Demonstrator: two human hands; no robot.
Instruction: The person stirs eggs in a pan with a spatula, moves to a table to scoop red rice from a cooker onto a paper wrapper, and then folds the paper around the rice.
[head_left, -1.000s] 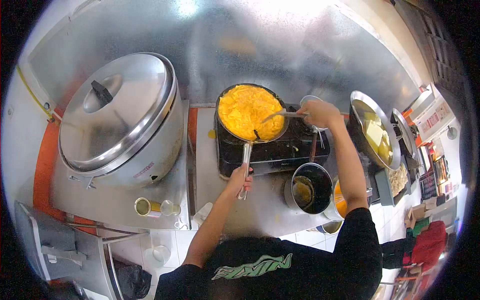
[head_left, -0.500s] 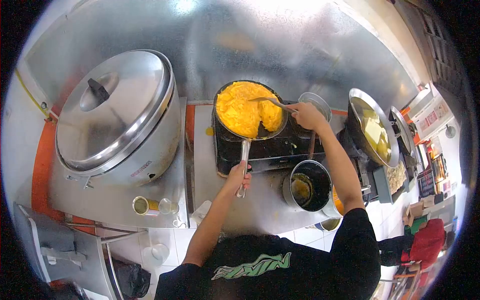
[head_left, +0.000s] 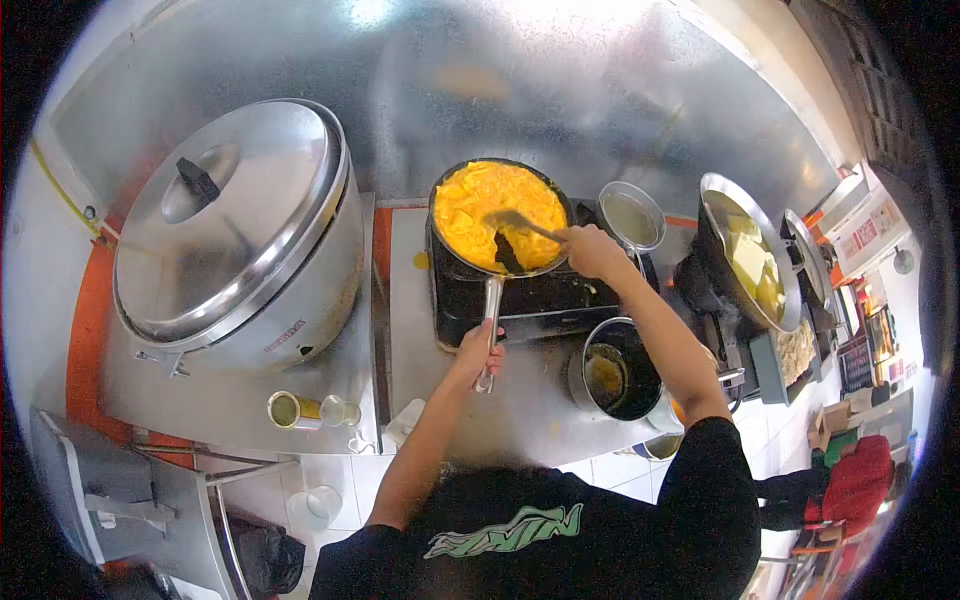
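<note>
My left hand (head_left: 479, 355) is closed around the metal handle (head_left: 493, 300) of a frying pan on the black stove (head_left: 560, 320). Yellow egg (head_left: 500, 190) covers most of the pan, and a dark patch of bare pan shows near its lower middle. My right hand (head_left: 592, 250) grips a spatula (head_left: 520, 220) from the pan's right side. The spatula's blade, somewhat blurred, lies over the egg near the centre.
A big lidded cooker (head_left: 230, 230) stands at the left, with a can (head_left: 290, 410) in front. A dark pot (head_left: 615, 370), a strainer (head_left: 632, 215) and a wok of oil with pale blocks (head_left: 745, 255) are at the right. A person in red (head_left: 860, 485) is farther right.
My right hand has moved a little left and down with the spatula. Egg has shifted in the pan, and the gap of bare pan has changed shape. My left hand keeps its hold.
</note>
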